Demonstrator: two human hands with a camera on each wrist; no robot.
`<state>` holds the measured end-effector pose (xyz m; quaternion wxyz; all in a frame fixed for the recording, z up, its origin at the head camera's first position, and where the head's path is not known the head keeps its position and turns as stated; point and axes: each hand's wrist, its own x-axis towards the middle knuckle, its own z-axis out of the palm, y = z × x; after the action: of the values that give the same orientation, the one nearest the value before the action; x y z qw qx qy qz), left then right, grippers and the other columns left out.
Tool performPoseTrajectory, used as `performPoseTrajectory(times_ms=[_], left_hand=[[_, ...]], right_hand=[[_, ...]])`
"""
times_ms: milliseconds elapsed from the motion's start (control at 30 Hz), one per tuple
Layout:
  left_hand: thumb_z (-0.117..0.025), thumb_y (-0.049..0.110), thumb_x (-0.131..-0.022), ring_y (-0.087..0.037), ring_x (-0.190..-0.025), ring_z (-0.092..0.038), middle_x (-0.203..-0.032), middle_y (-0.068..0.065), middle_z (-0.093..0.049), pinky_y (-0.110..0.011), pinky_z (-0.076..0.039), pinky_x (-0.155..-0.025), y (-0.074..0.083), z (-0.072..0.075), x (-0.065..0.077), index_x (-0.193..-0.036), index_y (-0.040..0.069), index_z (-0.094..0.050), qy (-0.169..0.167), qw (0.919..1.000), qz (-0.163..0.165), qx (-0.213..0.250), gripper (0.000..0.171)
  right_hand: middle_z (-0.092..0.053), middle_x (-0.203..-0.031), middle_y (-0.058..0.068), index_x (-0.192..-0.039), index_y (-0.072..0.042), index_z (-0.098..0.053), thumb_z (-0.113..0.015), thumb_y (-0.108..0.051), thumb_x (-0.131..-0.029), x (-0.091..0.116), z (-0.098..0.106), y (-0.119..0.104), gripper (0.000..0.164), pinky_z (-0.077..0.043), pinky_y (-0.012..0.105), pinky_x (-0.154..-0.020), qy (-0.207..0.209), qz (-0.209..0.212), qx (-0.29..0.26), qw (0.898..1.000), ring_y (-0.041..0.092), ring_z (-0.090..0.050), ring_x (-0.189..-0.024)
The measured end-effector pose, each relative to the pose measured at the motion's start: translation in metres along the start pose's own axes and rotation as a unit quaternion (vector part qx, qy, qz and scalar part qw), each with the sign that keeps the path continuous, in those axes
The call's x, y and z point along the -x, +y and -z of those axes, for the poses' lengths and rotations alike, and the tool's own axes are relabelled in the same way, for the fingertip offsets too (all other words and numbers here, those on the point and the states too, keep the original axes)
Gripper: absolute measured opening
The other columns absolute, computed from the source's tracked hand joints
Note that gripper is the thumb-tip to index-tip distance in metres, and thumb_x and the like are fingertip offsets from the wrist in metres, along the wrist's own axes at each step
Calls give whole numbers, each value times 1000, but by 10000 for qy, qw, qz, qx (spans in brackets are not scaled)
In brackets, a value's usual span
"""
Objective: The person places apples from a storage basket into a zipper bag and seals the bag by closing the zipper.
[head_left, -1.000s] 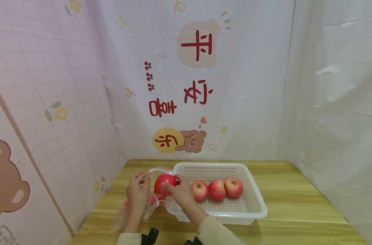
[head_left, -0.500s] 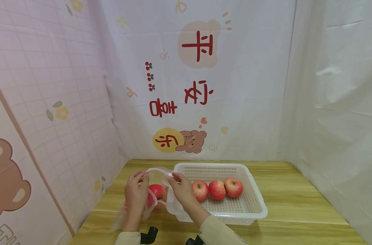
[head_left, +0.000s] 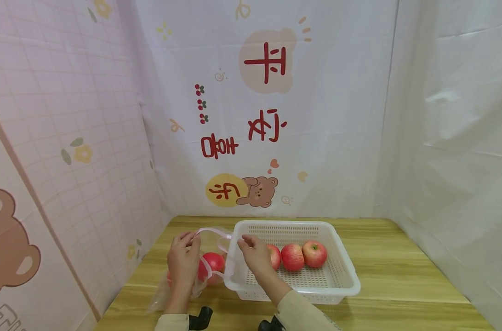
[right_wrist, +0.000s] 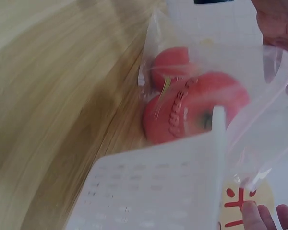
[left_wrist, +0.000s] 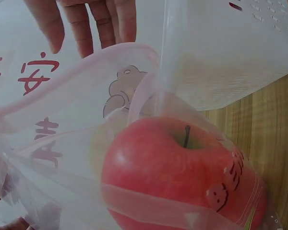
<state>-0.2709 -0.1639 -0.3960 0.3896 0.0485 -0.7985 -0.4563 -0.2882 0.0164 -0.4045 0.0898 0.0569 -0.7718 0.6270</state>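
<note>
My left hand (head_left: 184, 259) pinches the pink-edged mouth of a clear plastic bag (head_left: 230, 263) and keeps it spread. Inside the bag lie several red apples (right_wrist: 199, 108). The nearest apple (left_wrist: 158, 165) shows its stem through the film in the left wrist view. My right hand (head_left: 256, 256) hovers over the left rim of a white basket (head_left: 346, 264), fingers extended and holding nothing. Those fingers (left_wrist: 77, 24) appear beyond the bag's edge in the left wrist view, apart from it. Three apples (head_left: 292, 257) sit in a row in the basket, the leftmost partly hidden by my right hand.
The bag rests on a wood-grain table (head_left: 400, 276), close against the basket's left side. Printed white cloth (head_left: 338, 115) hangs behind the table and along both sides.
The right hand lowered an apple into the bag and let go of it. It then drew away from the bag's mouth to the right, over the basket. The left hand stayed on the bag.
</note>
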Motion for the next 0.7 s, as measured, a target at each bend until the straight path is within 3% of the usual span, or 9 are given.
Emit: performPoseTrajectory(times_ms=[167, 267, 367, 500, 633, 700], left_hand=[[-63, 13, -95, -35, -97, -65, -118, -20, -64, -51, -49, -81, 0, 0, -1, -109, -1, -75, -62, 9999, 114, 21, 24], [-63, 14, -96, -35, -97, -65, -118, -20, -64, -51, -49, -82, 0, 1, -1, -110, -1, -75, -72, 9998, 163, 32, 24], [-63, 14, -95, -35, -97, -64, -118, -19, -64, -51, -48, -82, -1, 1, -1, -110, -1, -75, -72, 9997, 210, 49, 24], [-62, 15, -96, -34, -97, -64, -118, -19, -64, -50, -49, -80, 0, 3, -2, -111, -1, -75, -81, 9998, 196, 58, 25], [-61, 14, -96, -34, -96, -65, -118, -20, -64, -50, -50, -79, -1, 5, -3, -110, -2, -74, -6, 9999, 85, 62, 25], [-61, 13, -96, -34, -93, -66, -117, -20, -65, -50, -51, -78, -1, 6, -5, -109, -2, -75, 93, 9999, 11, 77, 24]], right_hand=[[-68, -111, 19, -116, 4, -68, -69, -20, -92, -3, 3, 7, 35, -54, 48, -85, -305, 199, 880, 9955, 34, -65, -100], [-70, -104, 15, -107, 2, -71, -71, -26, -90, -3, 2, 11, 33, -55, 46, -78, -689, 300, 1825, 9803, 30, -65, -91], [-70, -87, 4, -92, -4, -74, -74, -32, -86, -2, -2, 14, 29, -52, 39, -67, -997, 289, 2697, 9573, 21, -61, -77], [-61, -67, -5, -73, -10, -73, -76, -26, -83, -1, -6, 15, 19, -44, 31, -53, -1135, 373, 3153, 9414, 14, -51, -60], [-61, -67, -5, -70, -11, -74, -72, -17, -84, -4, -9, 9, 15, -42, 29, -51, -1097, 616, 2830, 9508, 13, -50, -60], [-68, -81, 0, -75, -9, -77, -71, -16, -85, -7, -11, 2, 13, -48, 31, -59, -993, 835, 2482, 9600, 18, -60, -73]])
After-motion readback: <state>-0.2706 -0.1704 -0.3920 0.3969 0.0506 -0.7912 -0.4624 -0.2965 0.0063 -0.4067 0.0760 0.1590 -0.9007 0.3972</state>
